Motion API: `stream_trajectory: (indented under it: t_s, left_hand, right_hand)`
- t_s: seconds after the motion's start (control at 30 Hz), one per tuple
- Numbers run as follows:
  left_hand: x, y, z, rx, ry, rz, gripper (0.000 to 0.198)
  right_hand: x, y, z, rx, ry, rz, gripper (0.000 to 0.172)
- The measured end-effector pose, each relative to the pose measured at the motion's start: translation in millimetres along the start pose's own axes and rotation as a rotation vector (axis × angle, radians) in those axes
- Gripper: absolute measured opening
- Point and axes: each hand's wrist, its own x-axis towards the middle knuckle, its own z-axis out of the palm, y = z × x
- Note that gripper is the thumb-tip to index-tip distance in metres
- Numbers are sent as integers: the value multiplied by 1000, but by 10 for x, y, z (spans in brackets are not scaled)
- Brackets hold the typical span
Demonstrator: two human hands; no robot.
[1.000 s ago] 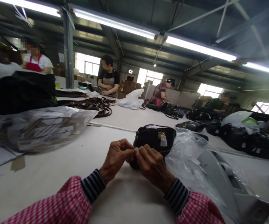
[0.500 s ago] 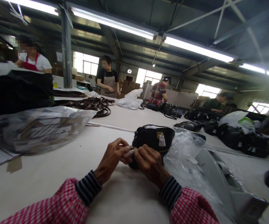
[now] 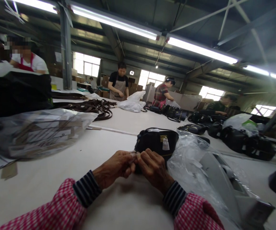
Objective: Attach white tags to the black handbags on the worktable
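Observation:
A black handbag (image 3: pixel 157 140) lies on the white work table (image 3: pixel 44 188) just ahead of my hands, with a small gold-and-white hang tag (image 3: pixel 166 143) on its front and a thin top handle. My left hand (image 3: pixel 114 166) and my right hand (image 3: pixel 153 169) meet at its near edge. Their fingertips pinch a small white strip (image 3: pixel 133 156), mostly hidden by the fingers. The back of my right hand rests against the bag's lower front. Pink checked sleeves with striped cuffs cover both forearms.
A crumpled clear plastic bag (image 3: pixel 190 163) and a grey metal stand (image 3: pixel 224 182) lie to the right. On the left are a plastic bag of cards (image 3: pixel 37 134) and brown straps (image 3: pixel 87 107). Black bags (image 3: pixel 248 143) line the table; several co-workers stand beyond.
The white strip, visible earlier between my fingers, is now almost covered by them. My left hand has turned lower and closer to my right. The view has shifted slightly.

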Motion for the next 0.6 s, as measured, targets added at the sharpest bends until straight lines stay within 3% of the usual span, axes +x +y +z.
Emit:
stream_trajectory:
  t_s: [0.27, 0.43, 0.6]
  left_hand:
    - [10, 21, 52, 362, 98, 167, 46]
    - [8, -62, 38, 704, 219, 381, 47]
    - [-20, -114, 53, 715, 207, 409, 47]
  right_hand:
    - [-36, -12, 28, -61, -51, 19, 16]
    - [-8, -14, -26, -88, -90, 26, 13]
    - [-58, -17, -197, -200, -217, -11, 19]
